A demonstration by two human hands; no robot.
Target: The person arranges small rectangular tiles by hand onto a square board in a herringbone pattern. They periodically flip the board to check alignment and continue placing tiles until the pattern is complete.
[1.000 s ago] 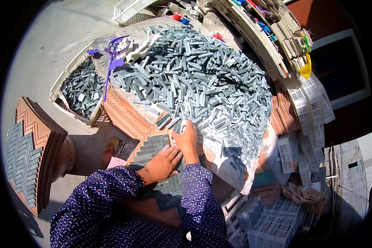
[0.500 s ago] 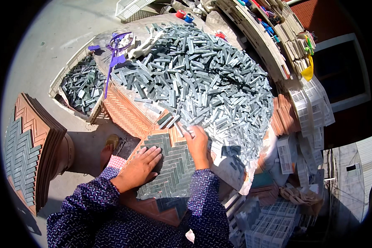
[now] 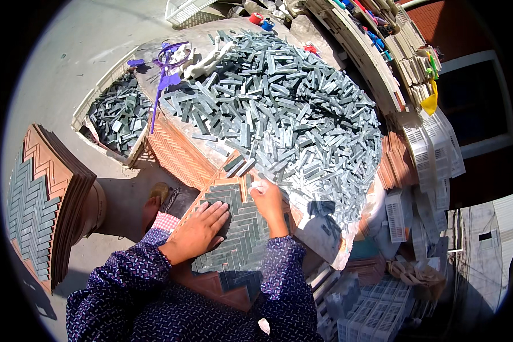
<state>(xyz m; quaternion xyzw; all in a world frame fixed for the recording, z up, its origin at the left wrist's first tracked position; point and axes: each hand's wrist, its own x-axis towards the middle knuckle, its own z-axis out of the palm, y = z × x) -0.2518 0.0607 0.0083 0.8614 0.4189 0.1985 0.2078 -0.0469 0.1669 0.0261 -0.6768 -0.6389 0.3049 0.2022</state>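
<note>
The left hand point(image 3: 196, 231) lies flat on the grey strips point(image 3: 239, 233) set in the orange tray point(image 3: 236, 297), fingers stretched and close together, gripping nothing, perhaps to steady the rows. The right hand point(image 3: 269, 205) is drawn narrow at the tray's far right corner; whether its pinched fingertips hold a strip I cannot tell. The tray sits close in front of the person, likely so both hands reach it easily. By the tray's far edge lie a few loose strips point(image 3: 244, 167), and past them spreads a big heap point(image 3: 290, 102) of grey strips, presumably there for short reaches. Beyond the tray's far left side is a second orange tray point(image 3: 182, 148), zigzag grooves showing; farther that way stands a pale crate point(image 3: 84, 108) of darker strips. Well left of the tray rises a tray stack point(image 3: 68, 194), its top partly filled.
</note>
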